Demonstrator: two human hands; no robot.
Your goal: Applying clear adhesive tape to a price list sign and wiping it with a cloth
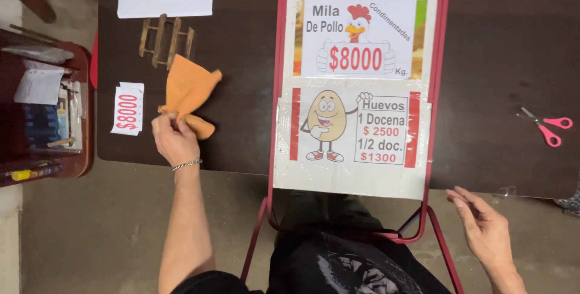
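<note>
While the left hand (174, 138) pinches an orange cloth (188, 91), the dark table (241, 58) overhangs concrete floor (90, 227).

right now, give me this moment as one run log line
left hand: holds orange cloth above dark table | right hand: open, empty, off table edge | red-framed sign stand between | pink scissors far right

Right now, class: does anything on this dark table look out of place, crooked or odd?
Little stands out. The red-framed sign board overhangs the table's near edge, and its plastic cover looks wrinkled. A small price card lies loose beside the orange cloth the left hand holds. Pink scissors lie open, apart from the right hand.
</note>
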